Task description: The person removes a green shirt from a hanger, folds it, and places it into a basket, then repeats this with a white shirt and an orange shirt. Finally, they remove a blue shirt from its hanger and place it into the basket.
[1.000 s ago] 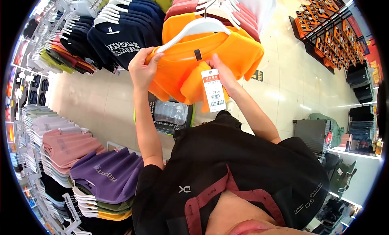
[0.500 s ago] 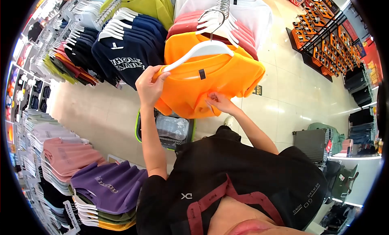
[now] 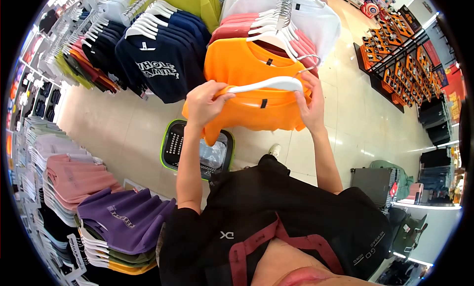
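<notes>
An orange T-shirt (image 3: pixel 242 114) hangs on a white hanger (image 3: pixel 271 83) in front of my body, its neck tag facing me. My left hand (image 3: pixel 206 102) pinches the shirt's left shoulder together with that end of the hanger. At the other end, my right hand (image 3: pixel 311 102) has its thumb and fingers closed around the hanger tip and shoulder, near the metal hook. Directly behind it, a second orange T-shirt (image 3: pixel 224 61) hangs on the rack. The lower part of the held shirt is folded out of sight.
A black shopping basket (image 3: pixel 173 144) with a green rim stands on the floor, a clear-wrapped item inside. Navy shirts (image 3: pixel 158 66) hang at the left of the rack, white shirts (image 3: pixel 316 24) behind. A purple shirt (image 3: pixel 126 219) is at lower left. A grey suitcase (image 3: pixel 370 185) stands at right.
My right hand has moved from the shirt's front up to the right end of the hanger. The hanger has come lower and closer, its hook now tilting right, uncovering the orange shirt behind.
</notes>
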`<action>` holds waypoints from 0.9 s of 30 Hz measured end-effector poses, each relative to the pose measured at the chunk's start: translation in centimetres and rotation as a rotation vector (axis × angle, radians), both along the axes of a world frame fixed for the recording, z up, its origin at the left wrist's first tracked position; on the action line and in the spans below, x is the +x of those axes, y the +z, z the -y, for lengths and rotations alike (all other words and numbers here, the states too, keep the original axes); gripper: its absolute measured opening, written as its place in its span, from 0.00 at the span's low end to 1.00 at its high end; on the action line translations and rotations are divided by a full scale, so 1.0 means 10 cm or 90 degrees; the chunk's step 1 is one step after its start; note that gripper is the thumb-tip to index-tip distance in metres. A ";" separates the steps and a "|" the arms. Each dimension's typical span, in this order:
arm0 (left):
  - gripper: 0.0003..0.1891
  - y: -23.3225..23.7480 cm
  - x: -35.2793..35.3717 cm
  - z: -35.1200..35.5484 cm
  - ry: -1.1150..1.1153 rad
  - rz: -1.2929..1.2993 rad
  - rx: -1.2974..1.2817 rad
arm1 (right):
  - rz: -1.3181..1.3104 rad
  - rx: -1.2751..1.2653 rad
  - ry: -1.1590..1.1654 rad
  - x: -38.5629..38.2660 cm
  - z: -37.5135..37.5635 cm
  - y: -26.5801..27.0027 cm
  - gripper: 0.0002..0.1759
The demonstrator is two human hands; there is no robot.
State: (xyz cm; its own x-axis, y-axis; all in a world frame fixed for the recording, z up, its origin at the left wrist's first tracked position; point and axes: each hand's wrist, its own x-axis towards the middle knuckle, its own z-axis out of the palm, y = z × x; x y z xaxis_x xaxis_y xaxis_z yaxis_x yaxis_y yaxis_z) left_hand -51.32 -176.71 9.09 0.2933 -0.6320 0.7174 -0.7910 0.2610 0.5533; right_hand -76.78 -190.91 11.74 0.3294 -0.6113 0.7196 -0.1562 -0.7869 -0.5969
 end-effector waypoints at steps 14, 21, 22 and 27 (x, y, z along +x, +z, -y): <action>0.14 -0.15 -0.16 -0.13 0.036 -0.024 0.078 | -0.118 0.178 0.156 -0.22 0.06 0.02 0.10; 0.22 -0.35 -0.27 0.05 0.221 -0.183 0.033 | -0.127 0.187 0.114 -0.27 -0.10 0.17 0.09; 0.22 -0.37 -0.27 0.07 0.234 -0.196 0.025 | -0.132 0.199 0.105 -0.27 -0.12 0.17 0.10; 0.20 -0.55 -0.07 0.03 0.145 -0.368 0.122 | -0.131 0.166 0.090 -0.31 -0.05 0.18 0.11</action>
State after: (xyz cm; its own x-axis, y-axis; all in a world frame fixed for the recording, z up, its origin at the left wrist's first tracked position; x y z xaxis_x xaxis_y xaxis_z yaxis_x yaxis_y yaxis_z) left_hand -52.06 -177.05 3.63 0.7397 -0.6097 0.2847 -0.3762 -0.0240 0.9262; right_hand -79.88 -190.38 13.55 0.5457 -0.7033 0.4556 -0.1938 -0.6349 -0.7479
